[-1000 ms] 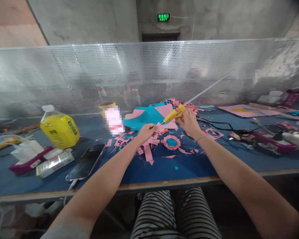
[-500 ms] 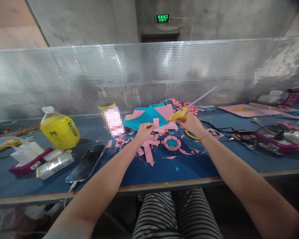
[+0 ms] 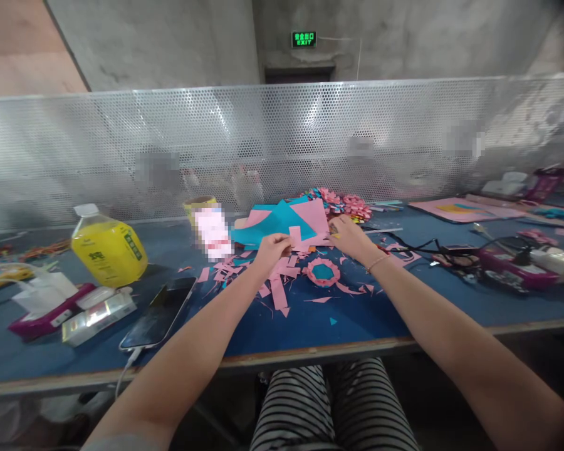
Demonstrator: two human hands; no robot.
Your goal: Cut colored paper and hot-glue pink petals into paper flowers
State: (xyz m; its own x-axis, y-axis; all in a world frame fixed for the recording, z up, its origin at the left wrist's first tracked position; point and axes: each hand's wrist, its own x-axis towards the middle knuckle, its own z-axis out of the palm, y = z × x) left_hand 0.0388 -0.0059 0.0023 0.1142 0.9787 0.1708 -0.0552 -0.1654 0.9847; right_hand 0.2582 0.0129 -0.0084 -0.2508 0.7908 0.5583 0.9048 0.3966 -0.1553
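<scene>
The glue gun (image 3: pixel 336 235) has dipped low by the right hand (image 3: pixel 351 238), whose grip I can't tell, leaving clear the pink strip (image 3: pixel 296 234) the left hand (image 3: pixel 272 248) still pinches.

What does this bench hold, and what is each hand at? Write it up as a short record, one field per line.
Left hand: pinches a small pink paper piece
Right hand: at a yellow object, mostly hidden; grip unclear
Nearer than the hands: round pink-and-blue piece, pink scraps
Farther than the hands: blue paper, flower-like pink pieces
Left side: yellow bottle with white cap, phone with white cable
</scene>
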